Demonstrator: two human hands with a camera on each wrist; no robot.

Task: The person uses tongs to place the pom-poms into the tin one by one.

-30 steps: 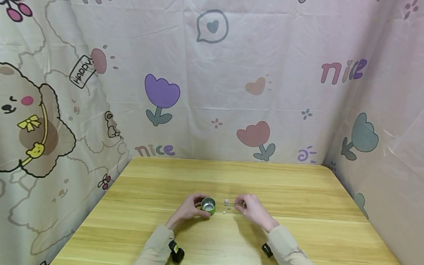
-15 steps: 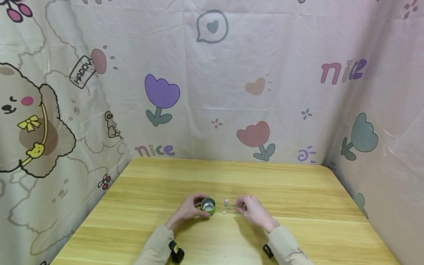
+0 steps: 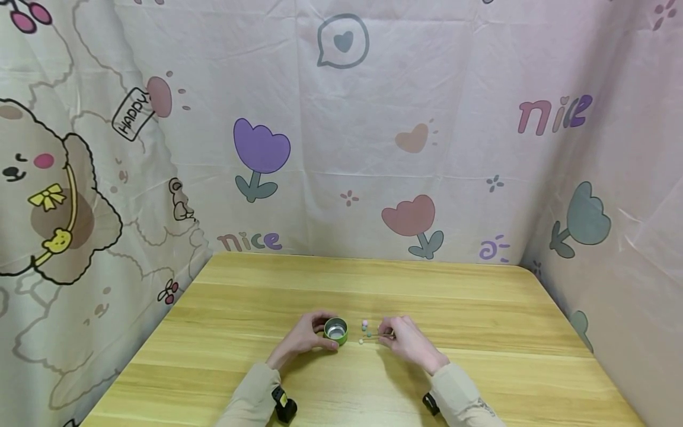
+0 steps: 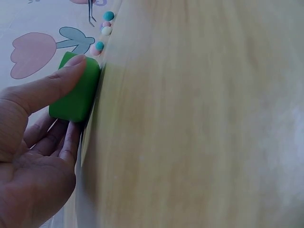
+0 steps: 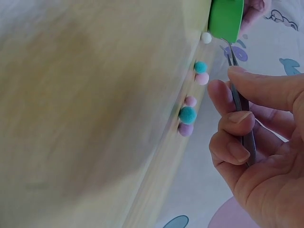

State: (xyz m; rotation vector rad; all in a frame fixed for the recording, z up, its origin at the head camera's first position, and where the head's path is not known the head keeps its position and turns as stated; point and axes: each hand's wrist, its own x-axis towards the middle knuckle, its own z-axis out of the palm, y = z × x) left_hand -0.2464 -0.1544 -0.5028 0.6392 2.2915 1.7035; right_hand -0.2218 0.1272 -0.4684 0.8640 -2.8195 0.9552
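My left hand (image 3: 304, 336) grips a small round green tin (image 4: 78, 97), thumb on the near side and fingers on the far side. The tin stands upright on the table with its open top showing a bare silvery inside. My right hand (image 3: 415, 344) pinches dark metal tweezers (image 5: 248, 142) between thumb and fingers. Their bent tips hang over the table near a white ball (image 5: 206, 38), apart from it in the right wrist view. Several small balls, among them a teal ball (image 5: 187, 115) and a lilac ball (image 5: 185, 129), lie between tin and right hand.
The wooden table (image 3: 256, 284) reaches back to a patterned cloth backdrop (image 3: 341, 118). More cloth hangs along the left and right sides. A black wrist camera (image 3: 285, 407) sits on the left sleeve, another (image 3: 430, 403) on the right.
The tweezers' tips have swung from the far balls toward the near white ball, with a slight shift of the right hand. The left hand and tin stay put.
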